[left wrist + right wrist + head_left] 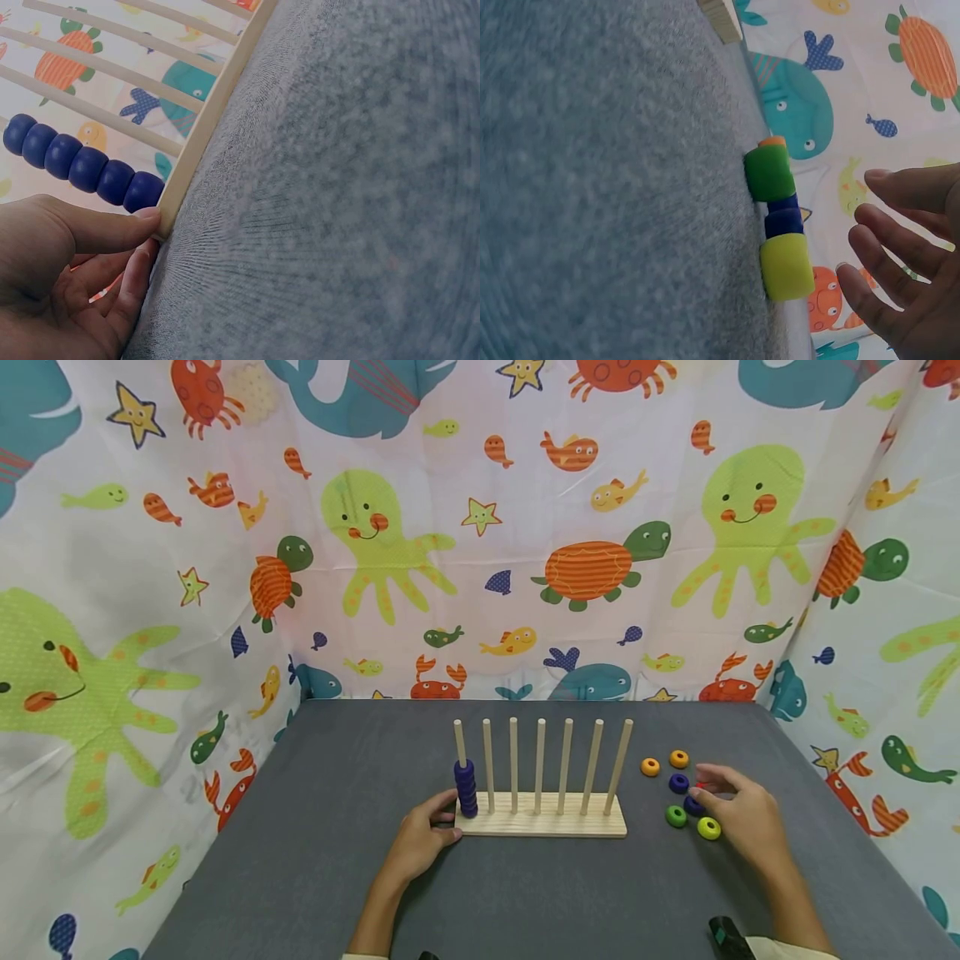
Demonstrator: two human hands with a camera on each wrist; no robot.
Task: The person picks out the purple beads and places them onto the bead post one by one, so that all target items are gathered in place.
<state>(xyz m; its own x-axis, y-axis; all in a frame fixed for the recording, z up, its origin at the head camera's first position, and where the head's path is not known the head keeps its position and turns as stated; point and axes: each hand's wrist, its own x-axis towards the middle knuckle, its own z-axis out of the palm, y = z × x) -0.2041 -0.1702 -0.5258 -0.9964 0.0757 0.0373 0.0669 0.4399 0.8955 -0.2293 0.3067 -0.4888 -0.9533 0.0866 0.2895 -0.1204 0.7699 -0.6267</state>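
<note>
A wooden peg rack [540, 827] stands on the table with several upright pegs along its base. Several dark blue beads [466, 789] are stacked on its leftmost peg; they also show in the left wrist view [88, 169]. My left hand [422, 835] grips the left end of the base, thumb on its edge. Over the loose beads at the right hovers my right hand [746, 818], fingers spread and apart. Below it lie a green bead [676, 816], a yellow bead [708, 828] and blue beads [678, 783]. A bit of red shows by the fingertips, mostly hidden.
Two orange beads [649, 767] lie right of the rack, farther back. The grey table [360, 760] runs to a curtain [480, 568] printed with sea animals at the back and sides. A black device [727, 937] sits by the right sleeve.
</note>
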